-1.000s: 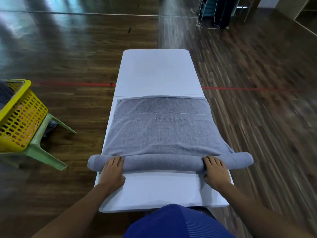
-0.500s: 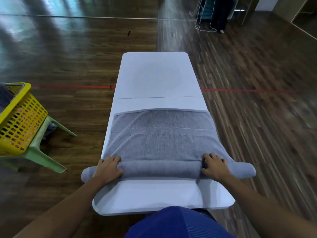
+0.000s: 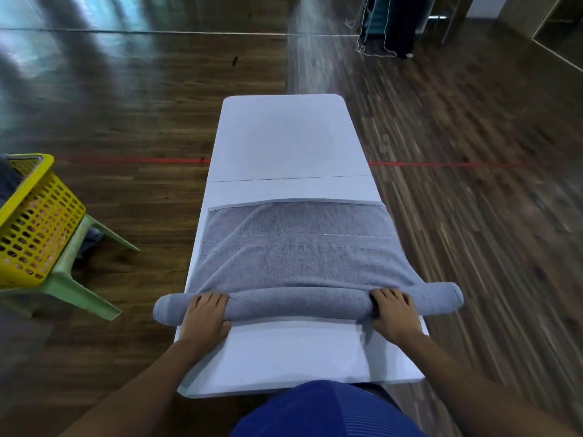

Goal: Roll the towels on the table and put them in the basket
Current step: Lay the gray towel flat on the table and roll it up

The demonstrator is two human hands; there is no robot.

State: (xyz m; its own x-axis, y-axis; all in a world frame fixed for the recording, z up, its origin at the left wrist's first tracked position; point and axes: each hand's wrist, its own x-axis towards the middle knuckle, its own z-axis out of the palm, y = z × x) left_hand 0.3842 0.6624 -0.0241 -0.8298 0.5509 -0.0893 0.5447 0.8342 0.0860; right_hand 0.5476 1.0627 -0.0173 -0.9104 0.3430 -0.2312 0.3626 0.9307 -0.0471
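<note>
You are rolling the towel [image 3: 296,257] at the near end of the table [image 3: 284,137], left hand [image 3: 205,316] and right hand [image 3: 394,313] each curling over the roll (most of it is lying flat, unrolled), the basket [image 3: 34,222] waiting at your left.

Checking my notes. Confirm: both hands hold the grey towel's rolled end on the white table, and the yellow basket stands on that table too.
No: the head view shows the yellow basket on a green stool left of the white table; the left hand and right hand hold the grey towel.
</note>
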